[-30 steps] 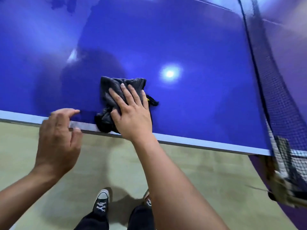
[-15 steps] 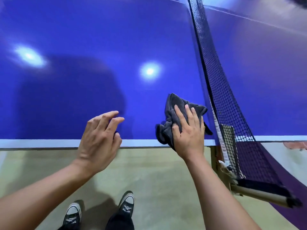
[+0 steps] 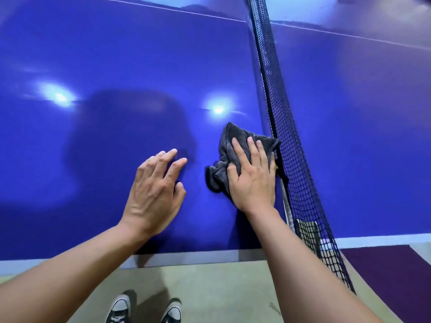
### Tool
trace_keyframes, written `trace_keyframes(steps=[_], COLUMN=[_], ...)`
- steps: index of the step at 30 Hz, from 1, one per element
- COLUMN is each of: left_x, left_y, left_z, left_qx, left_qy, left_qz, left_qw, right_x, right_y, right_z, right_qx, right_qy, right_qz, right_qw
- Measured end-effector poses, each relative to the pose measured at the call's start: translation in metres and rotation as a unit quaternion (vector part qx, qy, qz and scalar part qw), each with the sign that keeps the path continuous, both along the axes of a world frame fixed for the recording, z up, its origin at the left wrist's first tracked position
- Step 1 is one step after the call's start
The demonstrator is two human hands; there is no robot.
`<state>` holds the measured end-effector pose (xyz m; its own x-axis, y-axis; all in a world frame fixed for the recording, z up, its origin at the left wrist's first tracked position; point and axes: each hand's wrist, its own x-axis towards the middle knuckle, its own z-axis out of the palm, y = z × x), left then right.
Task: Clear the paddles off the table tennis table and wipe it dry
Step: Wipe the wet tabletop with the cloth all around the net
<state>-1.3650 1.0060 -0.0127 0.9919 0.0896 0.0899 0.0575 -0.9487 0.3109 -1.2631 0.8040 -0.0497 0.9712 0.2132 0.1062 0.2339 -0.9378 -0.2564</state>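
The blue table tennis table (image 3: pixel 116 54) fills most of the head view, glossy, with two light reflections on it. A crumpled dark grey cloth (image 3: pixel 229 148) lies on the top right beside the net. My right hand (image 3: pixel 253 180) presses flat on the cloth, fingers straight and spread. My left hand (image 3: pixel 156 190) hovers over or lightly rests on the bare blue top just left of the cloth, fingers relaxed, holding nothing. No paddle shows anywhere.
The black net (image 3: pixel 291 136) runs from the top middle down to its post clamp (image 3: pixel 305 231) at the table's near edge, right next to my right hand. The white edge stripe (image 3: pixel 186 258) borders the floor, where my two sneakers (image 3: pixel 144 308) stand.
My right hand has slid the cloth rightward along the near edge to the net, then further in from the edge. My left hand left the edge and moved over the top.
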Motion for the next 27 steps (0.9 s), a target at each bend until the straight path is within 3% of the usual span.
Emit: trace_keyframes(steps=[8, 20, 27], left_x=[0.09, 0.283, 0.306], left_y=[0.033, 0.088, 0.092], left_z=[-0.011, -0.024, -0.039], left_qx=[0.0, -0.012, 0.049], left_qy=[-0.021, -0.069, -0.056], left_qz=[0.045, 0.107, 0.102], left_qw=[0.999, 0.992, 0.992], right_x=[0.109, 0.344, 0.455], right_y=[0.027, 0.088, 0.122], right_z=[-0.003, 0.002, 0.005], right_qx=[-0.02, -0.031, -0.03], right_qy=[-0.007, 0.002, 0.008], right_qz=[-0.001, 0.04, 0.031], right_qw=[1.0, 0.999, 0.999])
